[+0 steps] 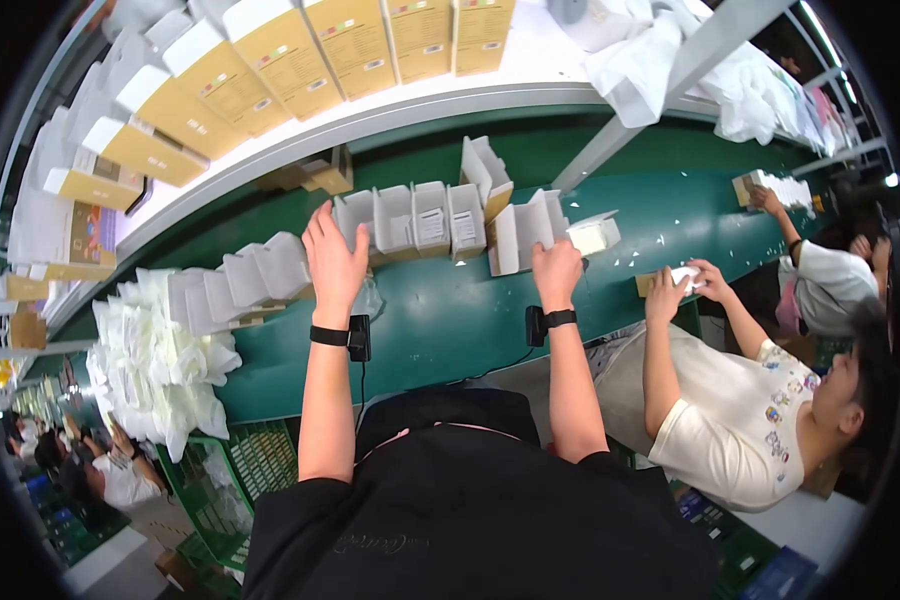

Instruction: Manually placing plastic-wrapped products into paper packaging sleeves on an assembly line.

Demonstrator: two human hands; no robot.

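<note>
My left hand [335,255], fingers spread, is at the left end of a row of open cardboard boxes [394,222] with pale grey insides. Some of these boxes have white printed slips inside. My right hand [557,272] has its fingers curled at the near right edge of another open box [506,242], which seems to be in its grip. Behind that box a taller open box [485,178] stands with its flaps raised. Just right of my right hand is a small box with a pale flap [595,235]. Black straps with small devices sit on both wrists.
Left of my hand stand more open boxes [240,285] and a heap of white plastic bags [155,350]. Yellow boxes [345,50] line the raised shelf. A co-worker [730,400] handles a small white item at right. A green crate [215,490] stands below the belt.
</note>
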